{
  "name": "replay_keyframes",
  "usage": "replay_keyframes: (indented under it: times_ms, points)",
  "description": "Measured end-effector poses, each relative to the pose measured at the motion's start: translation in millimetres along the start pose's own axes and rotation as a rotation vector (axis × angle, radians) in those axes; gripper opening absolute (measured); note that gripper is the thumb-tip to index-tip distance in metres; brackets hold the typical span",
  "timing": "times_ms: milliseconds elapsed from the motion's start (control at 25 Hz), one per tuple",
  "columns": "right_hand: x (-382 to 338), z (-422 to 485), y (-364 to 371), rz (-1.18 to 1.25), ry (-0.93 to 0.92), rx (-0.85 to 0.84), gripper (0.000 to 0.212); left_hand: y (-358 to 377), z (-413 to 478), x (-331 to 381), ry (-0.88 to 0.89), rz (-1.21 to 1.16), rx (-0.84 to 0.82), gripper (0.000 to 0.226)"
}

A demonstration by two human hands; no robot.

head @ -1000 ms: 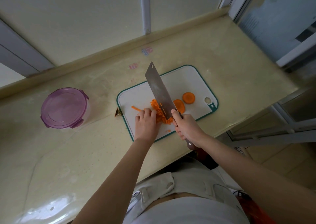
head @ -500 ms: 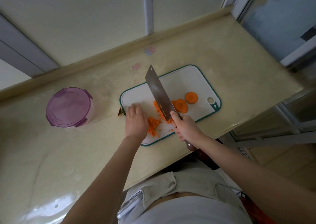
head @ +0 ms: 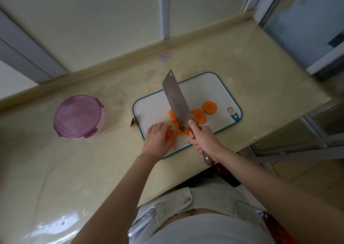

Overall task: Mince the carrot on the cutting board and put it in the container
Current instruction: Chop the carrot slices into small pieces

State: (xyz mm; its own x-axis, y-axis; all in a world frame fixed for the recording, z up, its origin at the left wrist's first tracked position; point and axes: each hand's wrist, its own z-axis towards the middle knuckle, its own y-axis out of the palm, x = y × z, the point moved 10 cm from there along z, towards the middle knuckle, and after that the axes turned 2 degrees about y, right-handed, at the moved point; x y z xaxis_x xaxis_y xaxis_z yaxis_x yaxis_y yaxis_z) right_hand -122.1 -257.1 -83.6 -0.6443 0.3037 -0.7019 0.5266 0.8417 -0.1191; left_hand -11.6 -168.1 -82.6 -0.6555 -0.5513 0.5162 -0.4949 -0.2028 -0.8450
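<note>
A white cutting board [head: 204, 89] with a teal rim lies on the counter. Chopped carrot bits [head: 172, 133] lie at its near left, and two round carrot slices [head: 199, 116] sit to the right of the blade. My right hand [head: 204, 141] grips the brown handle of a cleaver [head: 176, 100], whose blade stands over the carrot bits. My left hand [head: 157, 141] rests on the board with its fingers curled against the carrot bits. A round container [head: 78, 116] with a purple lid, closed, stands on the counter to the left.
The beige counter [head: 74, 169] ends at a near edge just below the board. A small carrot end scrap [head: 134, 122] lies off the board's left edge. A wall and window frames rise behind the counter.
My left hand has come back from the board's left corner to the carrot bits and gathered them toward the blade. The cleaver has stayed in about the same place.
</note>
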Motion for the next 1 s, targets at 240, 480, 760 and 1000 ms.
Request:
replay_keyframes:
  times_ms: [240, 480, 760, 1000]
  points:
    - [-21.2, -11.1, -11.4, -0.555, -0.276, 0.099, 0.048, -81.6, -25.0, -9.0, -0.179, -0.366, 0.61, 0.015]
    - [-29.1, -32.9, 7.1, -1.095, -0.689, 0.15, 0.04, -135.3, -18.8, 19.7, 0.016, -0.337, 0.651, 0.011]
    - [-28.9, -45.8, 20.4, -1.227, -0.983, 0.191, 0.036, -24.0, 10.2, 19.5, 0.023, -0.077, -0.251, 0.037]
    - [-34.3, -55.8, 25.3, -1.31, -1.069, 0.206, 0.038, -16.3, 19.5, 23.2, -0.005, -0.084, -0.283, 0.017]
